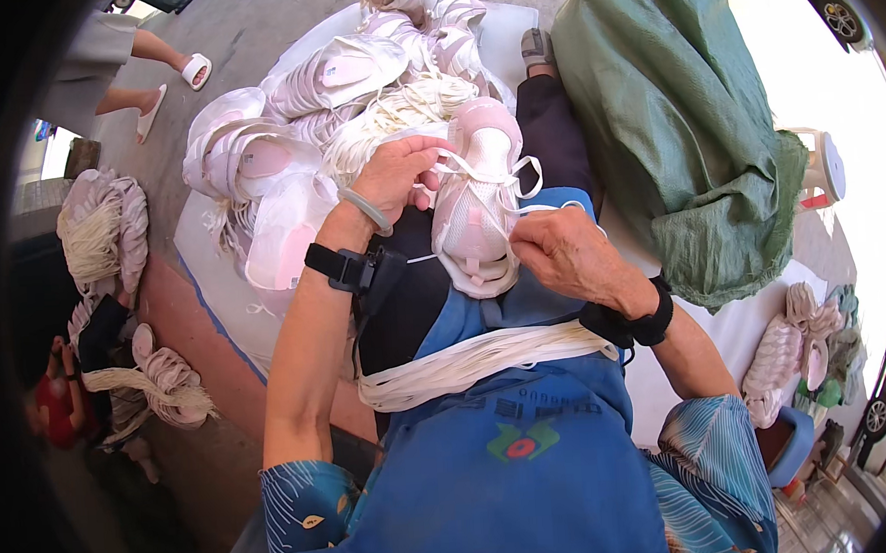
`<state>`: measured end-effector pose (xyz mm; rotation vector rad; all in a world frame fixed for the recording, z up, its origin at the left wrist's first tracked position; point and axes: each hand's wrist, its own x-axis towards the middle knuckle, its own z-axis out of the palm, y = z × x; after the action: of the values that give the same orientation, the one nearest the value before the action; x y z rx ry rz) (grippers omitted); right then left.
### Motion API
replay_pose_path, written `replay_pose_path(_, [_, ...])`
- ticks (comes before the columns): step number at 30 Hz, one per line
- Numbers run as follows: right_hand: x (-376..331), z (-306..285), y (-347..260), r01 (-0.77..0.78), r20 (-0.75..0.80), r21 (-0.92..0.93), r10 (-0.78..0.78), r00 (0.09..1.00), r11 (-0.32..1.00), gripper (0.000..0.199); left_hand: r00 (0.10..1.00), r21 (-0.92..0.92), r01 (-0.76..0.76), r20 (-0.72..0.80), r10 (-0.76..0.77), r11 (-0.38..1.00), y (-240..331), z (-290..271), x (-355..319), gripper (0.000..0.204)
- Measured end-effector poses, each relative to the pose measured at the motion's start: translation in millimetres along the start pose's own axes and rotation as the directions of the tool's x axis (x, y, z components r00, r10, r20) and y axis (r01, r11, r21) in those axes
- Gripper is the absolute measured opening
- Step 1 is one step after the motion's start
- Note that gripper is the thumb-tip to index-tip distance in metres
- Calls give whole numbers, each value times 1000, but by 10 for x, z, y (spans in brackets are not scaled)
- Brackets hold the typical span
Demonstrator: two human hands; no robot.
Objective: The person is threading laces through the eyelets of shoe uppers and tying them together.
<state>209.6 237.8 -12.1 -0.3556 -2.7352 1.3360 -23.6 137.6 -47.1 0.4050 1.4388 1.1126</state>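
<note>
L hand (398,179) and R hand (562,255) both at a pale pink shoe (479,199) lying on the person's lap, toe pointing far. L hand fingers pinched on the white lace (477,170) at the shoe's far-left side, grey band on that wrist, black strap w/ small device just below. R hand clenched on lace end at the shoe's near-right edge, fingers curled, black wrist strap too. Lace loops across the shoe top and out to the right. Just near of the hands, a bundle of white laces (477,360) lies across the blue apron (512,453), over the lap. Far-left of the shoe, a pile of same pink shoes (285,135) on a white sheet (213,279), w/ another heap of loose white laces (394,114) in among them. Right, a big green sack (675,114), slumped. Far left, more lace bundles (100,229) on the ground, and another person's sandalled feet (177,85) at the top left. Cars at the right rim, blurred.
</note>
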Motion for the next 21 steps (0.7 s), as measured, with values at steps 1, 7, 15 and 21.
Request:
replay_pose_path(1, [-32, -18, 13, -6, 1, 3, 6, 1000, 1000, 11, 1000, -1, 6, 3, -6, 1000, -7, -2, 22, 26])
replay_pose_path(7, [-191, -252, -45, -92, 120, 137, 76, 990, 986, 11, 999, -16, 26, -31, -27, 1000, -62, 100, 117, 14])
replay_pose_path(15, [-441, -563, -125, -247, 278, 239, 177, 944, 939, 12, 997, -94, -13, -71, 7, 995, -207, 315, 185, 19])
replay_pose_path(21, [-452, -415, -66, -304, 258, 261, 237, 936, 916, 12, 999, -122, -10, -42, 5, 992, -149, 258, 131, 30])
